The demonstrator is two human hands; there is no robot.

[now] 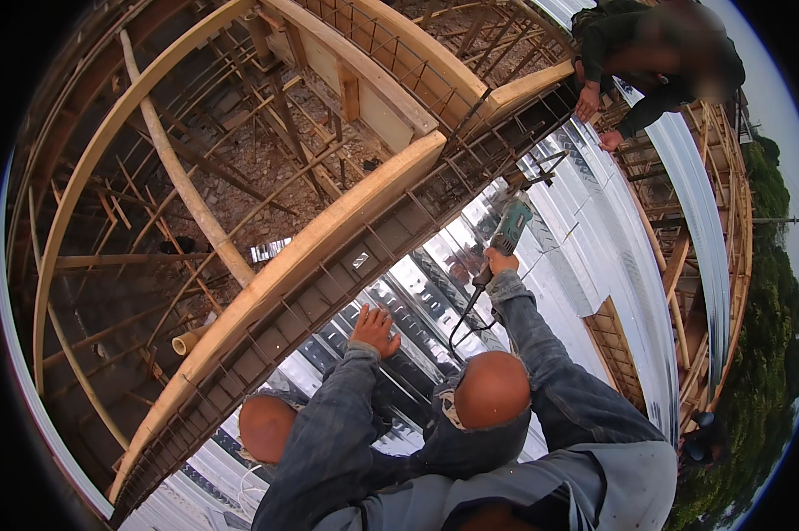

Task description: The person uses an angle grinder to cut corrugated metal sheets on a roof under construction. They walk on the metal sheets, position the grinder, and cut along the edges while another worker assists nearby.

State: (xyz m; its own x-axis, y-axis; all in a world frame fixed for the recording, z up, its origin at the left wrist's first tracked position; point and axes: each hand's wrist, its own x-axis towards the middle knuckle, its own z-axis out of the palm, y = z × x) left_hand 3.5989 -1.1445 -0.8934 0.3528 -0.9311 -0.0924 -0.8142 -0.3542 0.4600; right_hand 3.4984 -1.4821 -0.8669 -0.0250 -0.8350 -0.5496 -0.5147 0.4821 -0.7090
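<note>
My right hand (pixel 502 260) is wrapped around the rear of a teal angle grinder (pixel 513 221). The tool's front end points away from me, over the shiny ribbed metal decking (pixel 550 257); its disc is hard to make out. From its back a black cord (pixel 468 320) loops down onto the sheets. To the left, my left hand (pixel 377 330) lies with fingers spread on the decking, holding nothing. It is close to the trench of rebar (pixel 360 259) that runs along the decking's edge.
A timber formwork beam (pixel 284 274) borders the rebar trench. Beyond it, wooden poles (pixel 183 177) span a deep drop to rubble. At the upper right, another person (pixel 665 53) reaches to a metal sheet. A gap in the decking (pixel 616 350) shows timber below.
</note>
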